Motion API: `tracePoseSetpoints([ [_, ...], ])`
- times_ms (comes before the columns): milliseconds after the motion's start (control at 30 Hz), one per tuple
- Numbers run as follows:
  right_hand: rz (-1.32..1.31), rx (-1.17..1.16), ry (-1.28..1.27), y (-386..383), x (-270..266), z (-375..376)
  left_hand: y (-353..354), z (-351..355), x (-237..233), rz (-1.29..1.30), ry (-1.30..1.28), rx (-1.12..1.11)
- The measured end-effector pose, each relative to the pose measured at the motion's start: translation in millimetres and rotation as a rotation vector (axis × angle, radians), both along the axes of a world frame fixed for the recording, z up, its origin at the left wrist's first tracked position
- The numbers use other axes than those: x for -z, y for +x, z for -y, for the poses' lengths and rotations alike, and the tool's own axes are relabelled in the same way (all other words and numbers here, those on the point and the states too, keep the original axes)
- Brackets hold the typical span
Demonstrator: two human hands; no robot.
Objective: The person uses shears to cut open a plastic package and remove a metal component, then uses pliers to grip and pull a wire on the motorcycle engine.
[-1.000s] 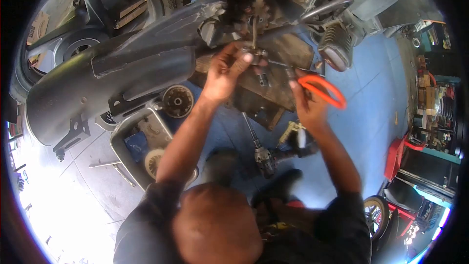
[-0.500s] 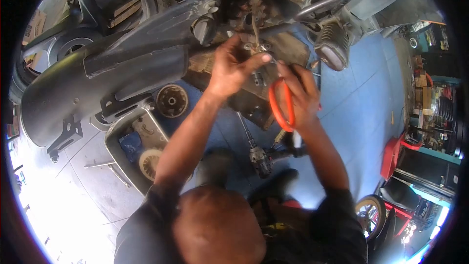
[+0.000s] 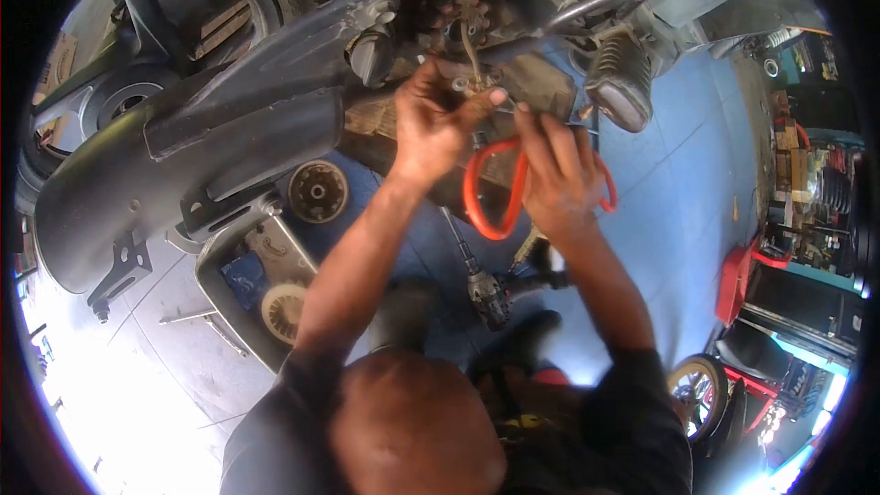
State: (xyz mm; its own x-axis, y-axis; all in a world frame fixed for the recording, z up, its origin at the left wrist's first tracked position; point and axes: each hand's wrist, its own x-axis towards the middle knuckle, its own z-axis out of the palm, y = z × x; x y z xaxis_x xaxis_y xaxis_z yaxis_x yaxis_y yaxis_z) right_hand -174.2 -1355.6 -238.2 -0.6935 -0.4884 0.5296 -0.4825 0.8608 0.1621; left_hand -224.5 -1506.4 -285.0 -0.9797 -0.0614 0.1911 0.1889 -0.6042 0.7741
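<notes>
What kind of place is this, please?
Probably a motorcycle repair workshop: a motorcycle's rear wheel and exhaust, a tray of parts on the floor, and an orange-handled tool in the right hand.

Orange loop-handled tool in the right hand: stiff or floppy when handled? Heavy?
Probably stiff: the orange loop-handled tool holds clean loop shapes while hanging from the right hand. Likely light for its size, since a few curled fingers seem to carry it. Its two loops stand apart, so it seems hinged and may swing open if lifted by one loop.
</notes>
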Motion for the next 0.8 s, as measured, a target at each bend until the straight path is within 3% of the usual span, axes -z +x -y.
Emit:
tracePoseSetpoints([
  [67, -0.034, -0.082, -0.129, -6, 1, -2, -1, 2, -1, -0.005, -0.015, -0.003],
  [300, 0.056, -0.145, -0.153, -4, -6, -12, -2, 9, 10, -0.018, -0.091, 0.068],
  [567, -0.061, -0.008, 0.181, 4, -13, 2, -7, 9, 9, -0.066, -0.072, 0.041],
  [800, -0.115, -0.039, 0.27, 1, -16, 1, -6, 8, 10, 0.005, -0.138, 0.006],
])
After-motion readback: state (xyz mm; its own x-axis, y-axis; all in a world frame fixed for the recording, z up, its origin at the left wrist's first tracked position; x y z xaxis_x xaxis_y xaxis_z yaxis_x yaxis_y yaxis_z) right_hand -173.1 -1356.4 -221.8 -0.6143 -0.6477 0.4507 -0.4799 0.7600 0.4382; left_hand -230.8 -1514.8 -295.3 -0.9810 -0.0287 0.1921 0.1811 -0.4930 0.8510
